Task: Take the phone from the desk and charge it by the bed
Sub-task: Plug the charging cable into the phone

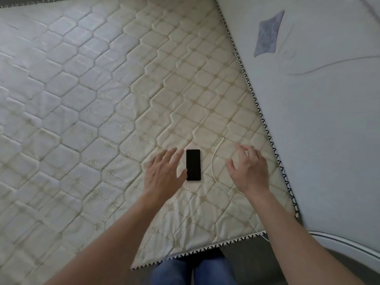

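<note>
- Two bare hands hover over the quilted mattress; I read no brand or writing anywhere.
- My left hand is spread flat, fingers apart, its thumb tip at the phone's lower left edge.
- Just right of that hand the phone lies flat, dark screen up.
- Between phone and right hand runs a white cable.
- My right hand has fingers loosely curled and apart, holding nothing.
</note>
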The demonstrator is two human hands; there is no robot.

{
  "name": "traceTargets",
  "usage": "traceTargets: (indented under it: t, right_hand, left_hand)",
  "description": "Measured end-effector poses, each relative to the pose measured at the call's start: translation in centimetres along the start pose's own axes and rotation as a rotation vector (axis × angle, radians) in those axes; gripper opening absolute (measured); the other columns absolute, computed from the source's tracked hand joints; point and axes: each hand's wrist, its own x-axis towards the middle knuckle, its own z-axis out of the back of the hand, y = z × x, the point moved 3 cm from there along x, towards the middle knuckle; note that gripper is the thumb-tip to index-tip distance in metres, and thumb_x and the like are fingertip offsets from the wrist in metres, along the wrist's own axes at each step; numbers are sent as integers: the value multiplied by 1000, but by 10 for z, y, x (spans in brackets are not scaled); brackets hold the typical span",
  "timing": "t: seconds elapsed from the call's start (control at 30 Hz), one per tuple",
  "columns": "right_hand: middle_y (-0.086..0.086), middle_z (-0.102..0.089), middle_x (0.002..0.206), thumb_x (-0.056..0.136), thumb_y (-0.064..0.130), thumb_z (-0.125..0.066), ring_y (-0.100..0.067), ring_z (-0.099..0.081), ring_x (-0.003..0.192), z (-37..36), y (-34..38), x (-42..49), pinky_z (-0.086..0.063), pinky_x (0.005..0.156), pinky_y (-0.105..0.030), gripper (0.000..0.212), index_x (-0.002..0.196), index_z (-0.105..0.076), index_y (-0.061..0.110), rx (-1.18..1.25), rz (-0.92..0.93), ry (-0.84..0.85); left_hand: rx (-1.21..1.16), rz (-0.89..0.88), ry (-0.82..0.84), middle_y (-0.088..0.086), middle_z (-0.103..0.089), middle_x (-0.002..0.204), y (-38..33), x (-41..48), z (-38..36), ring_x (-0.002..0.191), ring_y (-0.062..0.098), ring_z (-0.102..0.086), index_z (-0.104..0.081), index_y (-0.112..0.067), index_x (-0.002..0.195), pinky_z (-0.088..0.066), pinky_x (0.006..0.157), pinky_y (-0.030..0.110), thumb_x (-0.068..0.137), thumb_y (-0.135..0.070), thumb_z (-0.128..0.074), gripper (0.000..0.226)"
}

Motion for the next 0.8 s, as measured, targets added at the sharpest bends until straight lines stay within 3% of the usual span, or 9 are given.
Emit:
traceTargets:
  t: [0.27,0.5,0.63,0.8]
  right_hand:
    - [-10,-64,118,81,44,-41,-31,-61,104,-117,-43,53,-52,85,-43,59,129,-58,14,27,-32,79]
    - [-13,-66,109,85,33,-57,-36,-61,96,-233,-91,109,-50,81,-42,41,119,-61,11,-6,-15,64]
    - [-15,-66,109,91,31,-50,-38,-60,99,-274,-104,141,-49,81,-42,35,116,-61,9,13,-78,18]
    - [-16,-67,103,94,38,-48,-38,-61,100,-307,-113,173,-47,74,-39,34,101,-63,9,92,-253,-54]
  left_hand:
    - [23,-109,163,-4,-39,156,5,72,-125,143,20,-33,-37,-32,148,-29,115,38,93,-51,-48,59]
    - [97,-227,260,-1,-23,163,37,115,-248,149,23,-23,-26,-34,153,-27,118,41,94,-52,-45,64]
    - [117,-238,258,-1,-2,166,58,122,-285,152,21,-8,-15,-38,155,-20,120,38,94,-57,-44,70]
    - [145,-328,243,2,4,165,69,124,-313,152,22,-3,-11,-41,154,-22,121,43,89,-66,-45,78]
